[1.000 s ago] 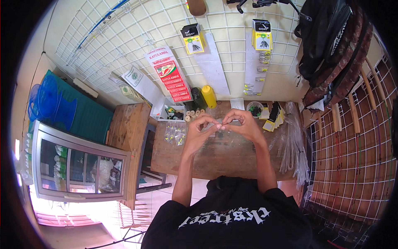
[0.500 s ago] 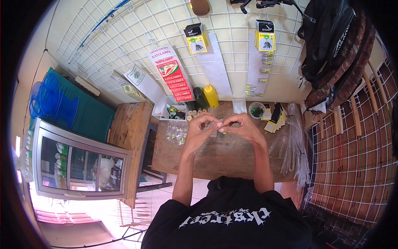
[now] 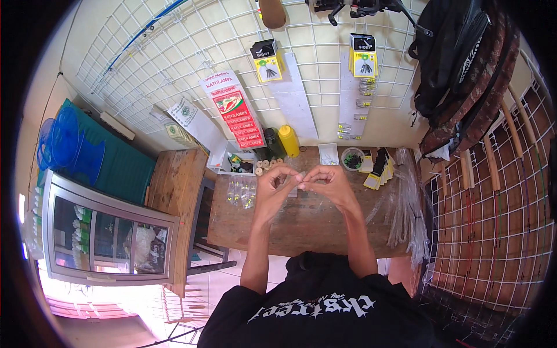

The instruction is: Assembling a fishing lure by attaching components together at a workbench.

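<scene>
Small item, too tiny to identify, pinched between left hand and right hand above counter centre. Both grips narrow, fingertips nearly meeting. Likely light, fiddly, easily dropped; best held by fingertip pinch. Clear packets just left.

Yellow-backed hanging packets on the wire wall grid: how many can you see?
2. One yellow-backed packet hangs upper centre-left on the white wire grid; the other yellow-backed packet hangs to its right. More may be hidden beyond the frame.
</scene>
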Demonstrator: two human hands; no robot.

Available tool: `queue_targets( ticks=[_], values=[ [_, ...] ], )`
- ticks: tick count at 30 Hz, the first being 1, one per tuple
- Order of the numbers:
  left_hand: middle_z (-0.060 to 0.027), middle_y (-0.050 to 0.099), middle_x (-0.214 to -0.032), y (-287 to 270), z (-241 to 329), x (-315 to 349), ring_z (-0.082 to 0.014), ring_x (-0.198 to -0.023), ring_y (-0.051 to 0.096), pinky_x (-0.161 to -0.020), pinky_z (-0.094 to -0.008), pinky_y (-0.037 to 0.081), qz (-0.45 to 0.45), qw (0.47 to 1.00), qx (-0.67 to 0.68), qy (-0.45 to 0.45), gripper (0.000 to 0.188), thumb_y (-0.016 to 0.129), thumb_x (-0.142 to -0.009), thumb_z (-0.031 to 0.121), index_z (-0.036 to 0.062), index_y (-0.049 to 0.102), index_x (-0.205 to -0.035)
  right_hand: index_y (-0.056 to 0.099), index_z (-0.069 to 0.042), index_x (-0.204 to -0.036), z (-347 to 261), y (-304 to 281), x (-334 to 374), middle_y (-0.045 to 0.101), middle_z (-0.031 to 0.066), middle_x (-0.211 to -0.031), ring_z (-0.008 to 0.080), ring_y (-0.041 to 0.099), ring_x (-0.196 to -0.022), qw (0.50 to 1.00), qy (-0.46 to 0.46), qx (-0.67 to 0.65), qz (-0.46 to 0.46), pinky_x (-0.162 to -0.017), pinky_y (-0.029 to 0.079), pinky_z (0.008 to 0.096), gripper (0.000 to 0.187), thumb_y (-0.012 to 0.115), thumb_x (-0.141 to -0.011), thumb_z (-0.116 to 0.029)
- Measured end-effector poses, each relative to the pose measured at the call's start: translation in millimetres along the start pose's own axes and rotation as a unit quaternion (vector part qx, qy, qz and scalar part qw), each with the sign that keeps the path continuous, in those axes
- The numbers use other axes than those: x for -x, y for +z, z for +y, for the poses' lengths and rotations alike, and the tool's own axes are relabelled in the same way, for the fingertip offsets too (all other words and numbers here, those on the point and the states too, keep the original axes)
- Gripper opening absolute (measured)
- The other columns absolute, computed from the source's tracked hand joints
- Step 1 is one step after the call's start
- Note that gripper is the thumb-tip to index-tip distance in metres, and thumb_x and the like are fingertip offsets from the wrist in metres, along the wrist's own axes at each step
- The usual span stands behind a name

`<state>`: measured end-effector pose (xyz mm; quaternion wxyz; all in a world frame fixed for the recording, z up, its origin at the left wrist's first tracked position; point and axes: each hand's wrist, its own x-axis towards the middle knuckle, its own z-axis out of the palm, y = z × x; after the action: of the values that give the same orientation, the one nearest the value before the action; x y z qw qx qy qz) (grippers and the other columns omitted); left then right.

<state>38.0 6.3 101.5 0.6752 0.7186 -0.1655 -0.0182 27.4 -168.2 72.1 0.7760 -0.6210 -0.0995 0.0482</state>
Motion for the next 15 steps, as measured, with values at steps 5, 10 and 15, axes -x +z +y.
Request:
queue_targets(
  ticks=[5, 10, 15],
  values=[
    [0.0018, 0.049, -0.080, 0.8, 1.7, -0.6, -0.0063, -0.074, 0.039, -0.066, -0.0220, 0.032, 0.024, 0.999, -0.040, -0.002, 0.008, 0.071, -0.081, 0.007, 0.0019, 0.065, -0.081, 0.068, 0.001, -0.087, 2.1, 3.6, 0.4, 0.069, 0.0044, -0.078, 0.0080, 0.062, -0.075, 0.996, -0.055, 0.069, 0.027, -0.073, 0.048, 0.0251, 0.011, 0.069, -0.082, -0.009],
    [0.0006, 0.053, -0.086, -2.9, 0.2, -5.1, -0.0075, -0.076, 0.040, -0.068, -0.0227, 0.033, 0.029, 0.997, -0.069, 0.020, 0.009, 0.072, -0.080, 0.008, 0.0023, 0.066, -0.082, 0.068, 0.001, -0.092, 0.1, 8.0, 0.9, 0.070, 0.0056, -0.083, 0.0083, 0.062, -0.078, 0.993, -0.069, 0.092, 0.009, -0.073, 0.048, 0.0254, 0.013, 0.064, -0.087, -0.011],
    [0.0017, 0.049, -0.078, -2.2, 4.2, -6.3, -0.0081, -0.071, 0.038, -0.063, -0.0234, 0.030, 0.046, 0.995, -0.078, 0.037, 0.013, 0.075, -0.077, 0.012, 0.0023, 0.067, -0.082, 0.068, 0.000, -0.090, 5.9, 5.9, -1.5, 0.070, 0.0057, -0.082, 0.0072, 0.062, -0.077, 1.000, -0.021, 0.017, 0.003, -0.065, 0.048, 0.0227, 0.011, 0.067, -0.085, -0.010]
  ],
)
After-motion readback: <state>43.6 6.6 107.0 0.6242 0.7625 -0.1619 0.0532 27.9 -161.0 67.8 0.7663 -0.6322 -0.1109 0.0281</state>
